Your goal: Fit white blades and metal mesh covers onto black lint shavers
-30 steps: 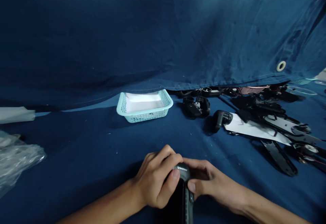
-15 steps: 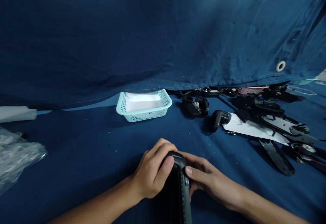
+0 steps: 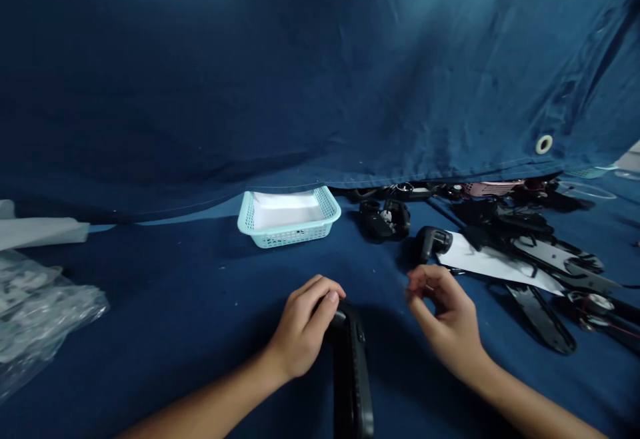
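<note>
A long black plastic device [image 3: 354, 366] with a rounded, bent head stands or lies at the bottom centre, its lower end cut off by the frame. My left hand [image 3: 307, 322] grips its head from the left, fingers over the top and thumb alongside. Apart from the device, to its right, is my right hand [image 3: 443, 316], raised over the blue cloth. Its fingers curl toward the thumb in a pinch. The fingertips are slightly blurred, and whether something small is between them cannot be made out.
A light-blue basket [image 3: 293, 236] with white paper inside stands ahead. Black plastic parts [image 3: 385, 220], a black bent head piece [image 3: 431, 242], a white sheet [image 3: 493, 266] and a long black shell [image 3: 543, 319] lie to the right. Clear plastic bags [image 3: 47, 312] lie left. A blue curtain [image 3: 300, 79] hangs behind.
My right hand has let go of the device and moved right and up. My left hand stays on the device's head. The view has shifted slightly.
</note>
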Action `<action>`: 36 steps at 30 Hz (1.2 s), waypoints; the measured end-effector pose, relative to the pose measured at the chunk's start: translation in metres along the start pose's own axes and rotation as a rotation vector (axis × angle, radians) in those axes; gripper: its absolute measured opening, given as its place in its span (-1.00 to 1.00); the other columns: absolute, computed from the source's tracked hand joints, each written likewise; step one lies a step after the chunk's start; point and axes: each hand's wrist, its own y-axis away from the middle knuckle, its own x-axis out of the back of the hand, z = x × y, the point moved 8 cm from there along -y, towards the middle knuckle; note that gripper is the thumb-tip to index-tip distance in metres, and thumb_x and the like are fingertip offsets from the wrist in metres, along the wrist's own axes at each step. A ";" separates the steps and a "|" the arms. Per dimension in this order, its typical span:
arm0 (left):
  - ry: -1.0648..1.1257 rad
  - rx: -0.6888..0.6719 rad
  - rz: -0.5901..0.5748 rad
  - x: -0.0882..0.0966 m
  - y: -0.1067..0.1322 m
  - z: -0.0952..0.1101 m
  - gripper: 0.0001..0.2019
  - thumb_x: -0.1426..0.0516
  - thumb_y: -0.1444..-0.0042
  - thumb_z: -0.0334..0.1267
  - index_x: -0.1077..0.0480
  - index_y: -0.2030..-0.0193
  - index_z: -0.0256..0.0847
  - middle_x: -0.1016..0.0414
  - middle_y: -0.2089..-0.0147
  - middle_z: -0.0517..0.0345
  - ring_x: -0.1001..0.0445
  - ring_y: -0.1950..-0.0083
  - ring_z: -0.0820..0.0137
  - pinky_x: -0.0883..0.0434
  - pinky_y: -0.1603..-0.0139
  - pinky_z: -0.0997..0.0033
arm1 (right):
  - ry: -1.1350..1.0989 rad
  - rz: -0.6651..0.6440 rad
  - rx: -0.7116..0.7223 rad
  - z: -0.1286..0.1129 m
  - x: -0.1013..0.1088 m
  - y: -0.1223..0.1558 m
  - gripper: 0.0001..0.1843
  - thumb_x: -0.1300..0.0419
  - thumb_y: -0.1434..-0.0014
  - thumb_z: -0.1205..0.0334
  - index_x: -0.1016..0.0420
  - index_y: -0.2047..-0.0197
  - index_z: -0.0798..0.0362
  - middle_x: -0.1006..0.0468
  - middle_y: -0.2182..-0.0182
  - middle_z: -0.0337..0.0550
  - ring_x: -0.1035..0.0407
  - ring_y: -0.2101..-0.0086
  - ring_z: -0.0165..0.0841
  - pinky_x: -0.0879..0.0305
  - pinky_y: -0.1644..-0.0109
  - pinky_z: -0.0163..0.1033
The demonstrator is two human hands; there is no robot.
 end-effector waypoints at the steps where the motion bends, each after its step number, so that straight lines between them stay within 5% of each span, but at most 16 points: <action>1: 0.003 0.004 -0.001 -0.001 0.001 0.000 -0.73 0.07 -0.38 -0.21 -0.41 0.22 -0.18 -0.42 0.27 0.17 -0.42 0.22 0.35 -0.29 0.15 0.35 | 0.016 0.001 0.033 -0.002 0.001 -0.001 -0.78 -0.17 -0.17 0.43 -0.37 0.15 -0.06 -0.37 0.37 -0.28 -0.28 0.39 -0.38 -0.25 0.30 -0.24; 12: -0.010 -0.041 -0.023 -0.008 0.009 0.016 -0.77 0.09 -0.37 -0.19 -0.34 0.03 -0.14 -0.38 0.08 0.10 -0.40 0.03 0.29 -0.31 -0.02 0.26 | 0.085 -0.180 0.227 -0.024 -0.018 0.009 -0.59 -0.17 -0.12 0.53 -0.44 0.01 -0.07 -0.40 0.43 -0.31 -0.23 0.49 -0.42 -0.24 0.35 -0.24; 18: -0.019 -0.062 -0.052 -0.014 0.012 0.019 -0.78 0.10 -0.37 -0.19 -0.33 0.03 -0.11 -0.38 0.08 0.13 -0.40 0.04 0.31 -0.33 0.00 0.28 | 0.048 -0.237 0.208 -0.029 -0.025 0.013 -0.61 -0.15 -0.17 0.49 -0.41 -0.01 -0.10 -0.43 0.40 -0.28 -0.28 0.46 -0.40 -0.26 0.36 -0.26; 26: -0.039 0.049 0.097 -0.007 0.014 0.005 -0.79 0.13 -0.43 -0.22 -0.28 -0.03 -0.06 -0.37 0.05 0.16 -0.36 -0.02 0.34 -0.27 -0.08 0.27 | 0.007 -0.285 0.139 -0.031 -0.027 0.013 -0.75 -0.15 -0.17 0.47 -0.45 0.18 -0.09 -0.42 0.37 -0.27 -0.32 0.39 -0.37 -0.25 0.33 -0.25; 28: -0.054 0.038 0.124 -0.005 0.014 0.005 -0.78 0.14 -0.43 -0.23 -0.26 -0.06 -0.06 -0.35 0.01 0.14 -0.34 -0.05 0.33 -0.26 -0.10 0.26 | -0.023 -0.304 0.058 -0.027 -0.029 0.013 -0.76 -0.16 -0.15 0.46 -0.47 0.21 -0.10 -0.38 0.40 -0.29 -0.30 0.39 -0.37 -0.22 0.32 -0.25; 31: -0.085 -0.025 0.154 -0.002 0.016 0.011 -0.78 0.14 -0.42 -0.25 -0.24 -0.09 -0.06 -0.30 -0.05 0.11 -0.31 -0.10 0.33 -0.25 -0.14 0.25 | -0.186 -0.340 -0.253 -0.010 -0.034 0.018 -0.71 -0.13 -0.15 0.41 -0.53 0.15 -0.14 -0.41 0.31 -0.25 -0.33 0.30 -0.33 -0.25 0.25 -0.22; 36: -0.140 -0.181 0.162 0.001 0.025 0.023 -0.75 0.10 -0.39 -0.22 -0.20 -0.15 -0.06 -0.24 -0.12 0.04 -0.27 -0.17 0.27 -0.26 -0.18 0.18 | -0.797 -0.508 -0.813 -0.012 -0.064 0.048 -0.49 -0.10 -0.14 0.25 -0.40 -0.17 -0.16 -0.45 -0.09 -0.15 -0.35 -0.04 -0.15 -0.25 -0.06 -0.05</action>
